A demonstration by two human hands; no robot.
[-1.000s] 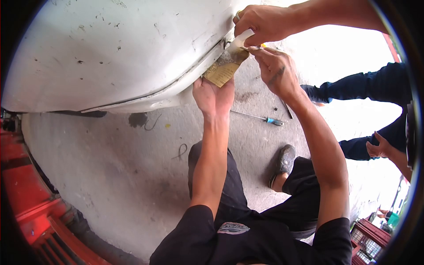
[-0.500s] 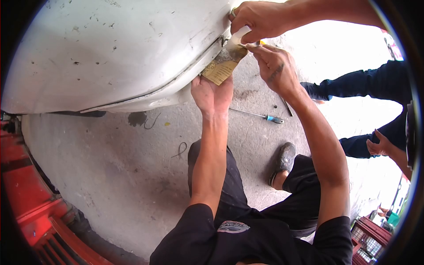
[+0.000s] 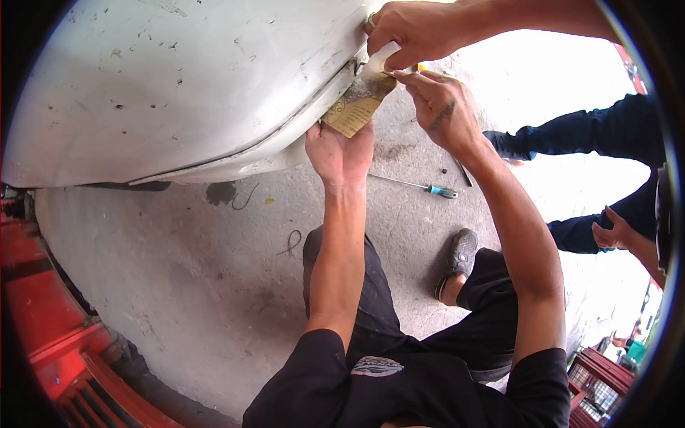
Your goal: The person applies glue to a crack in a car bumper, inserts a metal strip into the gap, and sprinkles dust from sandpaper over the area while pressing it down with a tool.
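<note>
A white, scuffed car body panel (image 3: 178, 85) fills the upper left, with a seam along its lower edge. My left hand (image 3: 340, 153) reaches up to that edge, palm up, holding a yellow-brown printed sheet (image 3: 351, 113), which looks like sandpaper backing; its fingers are largely hidden behind the sheet. Dark grey, dusty residue covers the sheet's upper part. At its upper end, my right hand (image 3: 444, 107) is closed in a pinch, but what it grips is hidden. A small yellow-orange bit shows beside its fingers. Just above, another person's hand (image 3: 414, 34) grips a white strip (image 3: 382, 58) against the panel.
On the concrete floor lie a blue-handled screwdriver (image 3: 442, 191), a thin dark rod (image 3: 465, 175) and a looped wire (image 3: 290, 244). A person in dark trousers (image 3: 592, 135) stands at right. Red metal equipment (image 3: 50, 307) is at lower left, a red crate (image 3: 599, 378) at lower right.
The other person's hand, the white strip and the sheet have shifted slightly left in view, along with my hands. The holds look the same.
</note>
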